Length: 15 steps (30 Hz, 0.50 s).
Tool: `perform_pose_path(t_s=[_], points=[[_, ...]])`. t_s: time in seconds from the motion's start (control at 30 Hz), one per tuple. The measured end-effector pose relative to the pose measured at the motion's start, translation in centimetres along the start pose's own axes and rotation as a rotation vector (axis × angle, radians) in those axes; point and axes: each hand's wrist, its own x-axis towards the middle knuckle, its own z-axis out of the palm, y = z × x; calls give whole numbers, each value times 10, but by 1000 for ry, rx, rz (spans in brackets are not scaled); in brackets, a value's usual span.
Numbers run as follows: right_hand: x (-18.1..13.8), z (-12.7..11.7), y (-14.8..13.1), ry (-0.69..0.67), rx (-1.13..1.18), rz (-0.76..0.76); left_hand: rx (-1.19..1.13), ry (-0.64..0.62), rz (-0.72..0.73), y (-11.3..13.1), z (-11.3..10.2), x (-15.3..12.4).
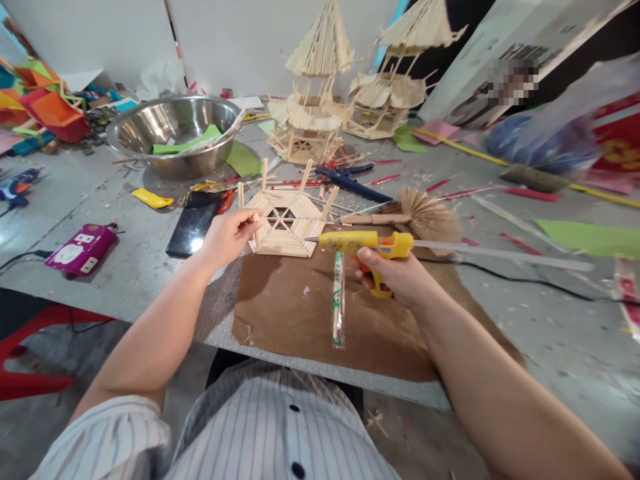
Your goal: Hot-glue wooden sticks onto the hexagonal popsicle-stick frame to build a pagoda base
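A hexagonal base of wooden sticks [285,223] with several upright posts rests on a brown paper sheet [300,313]. My left hand [227,235] pinches a short stick at the left edge of that base. A yellow glue gun [360,243] sits in my right hand [395,277], fingers wrapped round its orange handle, nozzle aimed left at the base's right front edge. A long glue stick [500,254] juts from the gun's back. A wrapped stick [339,300] lies on the paper below the gun.
Two finished stick pagodas [313,100] [395,73] stand at the back. A steel bowl [173,130], a black phone [193,223], a yellow cutter [150,198], a purple power strip [83,250], blue pliers [350,183] and a stick fan [425,213] lie around.
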Motion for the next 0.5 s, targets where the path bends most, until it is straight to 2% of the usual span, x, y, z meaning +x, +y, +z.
perform_pose_path(t_s=[0.17,0.5], points=[[0,-1,0,-1,-16,12,-18,-14,-9,0,1,0],[1,-3,2,2,-28,-12,95,-12,34,2,-1,0]])
